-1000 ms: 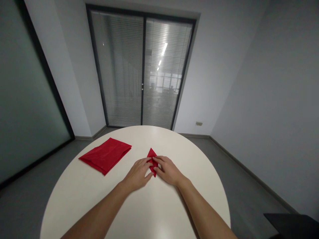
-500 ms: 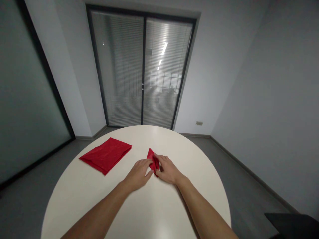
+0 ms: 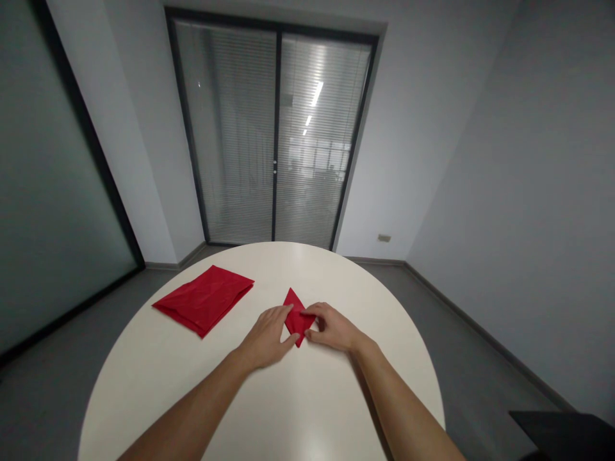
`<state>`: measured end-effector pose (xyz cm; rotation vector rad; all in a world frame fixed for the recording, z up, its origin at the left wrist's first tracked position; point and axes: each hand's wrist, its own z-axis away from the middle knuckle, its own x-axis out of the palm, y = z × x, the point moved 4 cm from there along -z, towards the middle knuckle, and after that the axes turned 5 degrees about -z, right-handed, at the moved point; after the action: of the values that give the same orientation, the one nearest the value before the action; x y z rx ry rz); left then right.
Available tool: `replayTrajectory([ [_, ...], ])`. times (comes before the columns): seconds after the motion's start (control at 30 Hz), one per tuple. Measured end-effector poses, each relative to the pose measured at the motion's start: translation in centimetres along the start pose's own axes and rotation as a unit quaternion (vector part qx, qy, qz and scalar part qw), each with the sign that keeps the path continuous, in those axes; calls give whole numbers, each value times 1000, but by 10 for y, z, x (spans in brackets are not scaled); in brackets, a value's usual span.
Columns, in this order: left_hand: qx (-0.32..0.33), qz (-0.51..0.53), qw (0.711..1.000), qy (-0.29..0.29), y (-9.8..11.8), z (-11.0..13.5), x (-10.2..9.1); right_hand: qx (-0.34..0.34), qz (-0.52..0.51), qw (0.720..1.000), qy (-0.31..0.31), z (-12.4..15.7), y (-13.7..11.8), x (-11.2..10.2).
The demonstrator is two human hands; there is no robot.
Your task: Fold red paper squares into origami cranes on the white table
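Observation:
A small red folded napkin, diamond shaped, lies on the round white table in front of me. My left hand rests flat beside it, fingers stretched out and pressing its left edge. My right hand pinches the napkin's right corner between thumb and fingers. A stack of larger red folded cloths lies further left on the table, out of reach of both hands.
Behind the table is a glass door with blinds, grey walls and a grey floor. A dark object shows at the bottom right corner.
My right hand has slid to the right, drawing the napkin's right side outward, so more of the red diamond shows. The left hand has stayed in place.

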<state>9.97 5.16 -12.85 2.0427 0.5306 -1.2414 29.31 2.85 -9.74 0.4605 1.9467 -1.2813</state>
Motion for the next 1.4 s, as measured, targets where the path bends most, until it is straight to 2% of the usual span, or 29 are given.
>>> replayTrajectory([
  [0.23, 2, 6, 1000, 8, -2, 1, 1, 18, -9, 1000, 3, 0, -4, -2],
  [0.37, -3, 1, 1000, -4, -1, 0, 1, -7, -7, 1000, -24, -2, -9, -3],
  [0.53, -14, 8, 1000, 6, 0, -1, 0, -16, 50, 998, 18, -4, -7, -3],
  [0.73, -16, 47, 998, 32, 2, 0, -6, 37, 83, 996, 22, -3, -5, 4],
  [0.9, -24, 67, 996, 59, 3, 1, -9, 55, 80, 994, 42, -1, -7, 3],
  [1.1, -45, 75, 994, 64, 7, 0, -13, 90, 95, 989, 61, 0, -8, 1],
  [1.4, -84, 104, 990, 50, 3, -2, -10, 66, 183, 981, 17, -2, -14, 1],
])
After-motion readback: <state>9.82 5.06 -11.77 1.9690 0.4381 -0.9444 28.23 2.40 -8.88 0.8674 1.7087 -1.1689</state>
